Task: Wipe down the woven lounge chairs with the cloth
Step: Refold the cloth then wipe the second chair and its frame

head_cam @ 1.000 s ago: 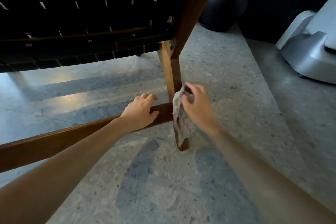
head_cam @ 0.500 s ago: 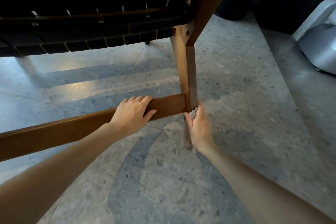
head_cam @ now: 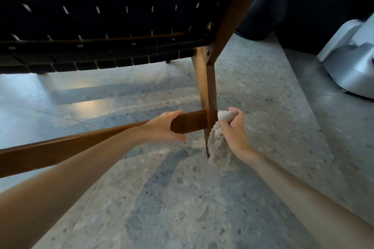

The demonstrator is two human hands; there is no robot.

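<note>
Beneath a dark woven lounge chair (head_cam: 101, 16), the left hand (head_cam: 165, 127) grips the low wooden crossbar (head_cam: 81, 143), apparently to steady the frame, while the right hand (head_cam: 232, 129) clutches a bunched pale cloth (head_cam: 219, 147) against the chair leg (head_cam: 204, 91), seemingly to wipe it.

Speckled floor (head_cam: 182, 208), grey appliance (head_cam: 350, 70)

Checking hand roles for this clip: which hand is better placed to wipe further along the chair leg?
Right, probably. The right hand holds the cloth against the chair leg; the left hand grips the crossbar, with no cloth.
</note>
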